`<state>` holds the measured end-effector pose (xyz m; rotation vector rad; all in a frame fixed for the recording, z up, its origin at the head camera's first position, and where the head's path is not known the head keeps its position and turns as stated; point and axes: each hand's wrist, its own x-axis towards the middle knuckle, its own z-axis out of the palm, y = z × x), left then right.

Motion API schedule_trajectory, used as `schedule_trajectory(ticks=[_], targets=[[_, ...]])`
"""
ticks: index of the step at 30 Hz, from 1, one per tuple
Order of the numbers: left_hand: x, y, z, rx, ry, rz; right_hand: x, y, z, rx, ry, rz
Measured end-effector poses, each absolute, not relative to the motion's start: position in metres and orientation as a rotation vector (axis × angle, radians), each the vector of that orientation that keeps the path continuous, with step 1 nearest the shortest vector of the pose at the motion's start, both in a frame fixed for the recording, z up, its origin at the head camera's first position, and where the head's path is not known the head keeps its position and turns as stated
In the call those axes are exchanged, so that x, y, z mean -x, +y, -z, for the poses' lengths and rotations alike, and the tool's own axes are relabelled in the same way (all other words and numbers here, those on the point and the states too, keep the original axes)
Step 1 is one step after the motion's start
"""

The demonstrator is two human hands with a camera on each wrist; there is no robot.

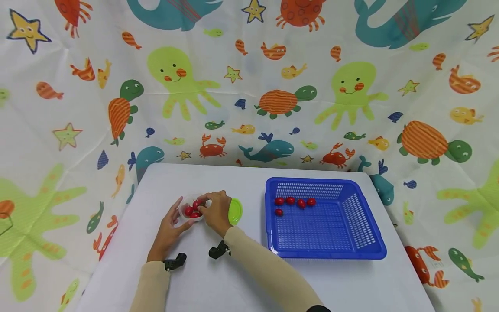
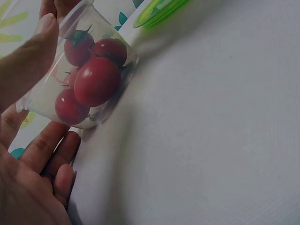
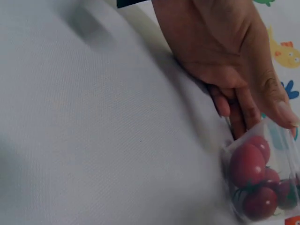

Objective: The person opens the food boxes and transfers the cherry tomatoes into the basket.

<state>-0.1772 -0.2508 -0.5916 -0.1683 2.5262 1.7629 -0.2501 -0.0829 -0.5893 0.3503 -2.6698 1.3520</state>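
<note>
My left hand [image 1: 171, 225] holds a clear plastic cup [image 2: 129, 77] at the table's left side, thumb on the near side and fingers on the far side. Inside lie several red cherry tomatoes [image 2: 97, 82], some with green stems. The right hand [image 1: 217, 212] reaches over the cup's mouth from the right, its fingertips right at the rim and close to the tomatoes. In the right wrist view its thumb [image 3: 276, 101] extends to the rim and the other fingers pass behind the cup; I cannot tell whether they pinch a tomato.
A bright green lid [image 1: 235, 211] lies just right of the right hand, partly covered by it. Further right stands a blue plastic basket [image 1: 327, 255] with several cherry tomatoes [image 1: 301, 203] near its back left. A patterned curtain [image 1: 249, 86] rises behind the white table [image 1: 234, 281].
</note>
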Motion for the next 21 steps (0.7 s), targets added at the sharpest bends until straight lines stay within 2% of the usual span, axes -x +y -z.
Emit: schedule_trajectory(ticks=[8,21], targets=[[0.187,-0.262,0.629,0.164,2.566,-1.759,0.253,-0.085,0.591,-0.333,-2.682,-1.289],[0.183,-0.26,0.623,0.164,2.563,-1.775,0.257,-0.09,0.596,-0.431,-2.699,-1.17]])
